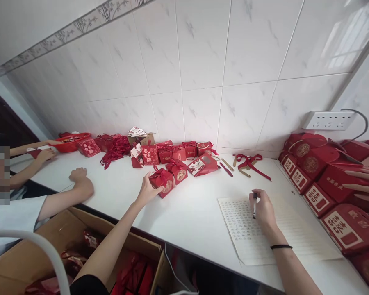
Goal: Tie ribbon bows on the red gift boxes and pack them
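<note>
My left hand (pixel 146 189) grips the left side of a red gift box (pixel 168 189) with a ribbon bow and a gold round emblem, thumb in front and fingers behind. Against its right side stands a matching box (pixel 181 174). A red box with a clear window (pixel 204 164) lies tilted just beyond. In my right hand (pixel 264 207) is a black-and-white pen (pixel 254 206), held over an open lined notebook (pixel 233 221). Rows of handwriting fill much of its left page; the right page, partly under my forearm, shows ruled lines.
Small red boxes (pixel 166 152) line the wall, beside heaped red ribbons (pixel 118 147) and a red basin (pixel 70 142). Stacked red boxes (pixel 344 227) stand at right. Loose ribbon pieces (pixel 249 161) lie behind the notebook. A co-worker's arm (pixel 66 196) rests at left, above a cardboard carton (pixel 76 221).
</note>
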`<state>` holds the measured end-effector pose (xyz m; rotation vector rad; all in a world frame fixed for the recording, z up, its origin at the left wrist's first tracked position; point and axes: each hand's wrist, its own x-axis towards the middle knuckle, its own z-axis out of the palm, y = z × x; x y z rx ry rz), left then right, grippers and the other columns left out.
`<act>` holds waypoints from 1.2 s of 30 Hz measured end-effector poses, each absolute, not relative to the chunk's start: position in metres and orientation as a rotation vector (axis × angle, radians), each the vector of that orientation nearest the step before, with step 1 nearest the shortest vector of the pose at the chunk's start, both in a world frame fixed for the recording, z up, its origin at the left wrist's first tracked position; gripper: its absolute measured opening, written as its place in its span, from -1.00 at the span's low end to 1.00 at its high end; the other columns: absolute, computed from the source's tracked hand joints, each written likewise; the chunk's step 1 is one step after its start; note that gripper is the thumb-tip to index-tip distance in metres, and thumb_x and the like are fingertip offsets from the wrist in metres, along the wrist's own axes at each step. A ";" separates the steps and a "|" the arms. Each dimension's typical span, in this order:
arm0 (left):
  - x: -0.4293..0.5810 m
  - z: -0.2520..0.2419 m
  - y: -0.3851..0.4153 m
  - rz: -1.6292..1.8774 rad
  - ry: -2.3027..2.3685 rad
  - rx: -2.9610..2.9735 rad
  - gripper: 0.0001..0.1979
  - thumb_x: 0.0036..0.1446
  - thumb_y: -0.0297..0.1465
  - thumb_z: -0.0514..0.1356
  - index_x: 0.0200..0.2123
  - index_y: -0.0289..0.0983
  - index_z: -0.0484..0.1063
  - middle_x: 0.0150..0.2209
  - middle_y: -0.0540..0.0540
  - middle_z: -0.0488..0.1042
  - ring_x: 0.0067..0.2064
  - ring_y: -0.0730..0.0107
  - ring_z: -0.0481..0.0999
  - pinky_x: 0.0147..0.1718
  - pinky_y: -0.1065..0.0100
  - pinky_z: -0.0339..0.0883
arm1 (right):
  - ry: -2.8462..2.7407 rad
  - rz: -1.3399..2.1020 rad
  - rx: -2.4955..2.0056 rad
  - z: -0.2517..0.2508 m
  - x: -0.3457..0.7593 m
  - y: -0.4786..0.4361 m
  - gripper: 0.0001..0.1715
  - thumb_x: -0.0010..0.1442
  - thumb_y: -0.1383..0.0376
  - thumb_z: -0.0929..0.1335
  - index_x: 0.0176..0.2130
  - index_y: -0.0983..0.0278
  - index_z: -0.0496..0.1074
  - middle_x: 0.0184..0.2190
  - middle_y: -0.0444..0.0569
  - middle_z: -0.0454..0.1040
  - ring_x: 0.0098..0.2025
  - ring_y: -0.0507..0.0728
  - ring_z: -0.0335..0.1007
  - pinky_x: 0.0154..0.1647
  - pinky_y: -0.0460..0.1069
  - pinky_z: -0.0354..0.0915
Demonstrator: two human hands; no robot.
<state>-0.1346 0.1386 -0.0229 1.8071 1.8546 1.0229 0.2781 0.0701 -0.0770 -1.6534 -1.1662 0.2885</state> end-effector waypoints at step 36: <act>-0.027 -0.009 -0.009 0.668 1.251 1.609 -0.76 0.09 -0.20 0.10 -0.46 -0.25 0.29 -0.48 0.01 0.34 -0.43 0.41 0.32 -0.41 0.40 0.21 | -1.294 1.084 -1.456 -0.025 0.173 -0.034 -0.61 0.14 0.02 0.27 -0.48 0.27 0.26 -0.54 -0.15 0.26 -0.45 0.05 0.16 -0.45 -0.07 0.09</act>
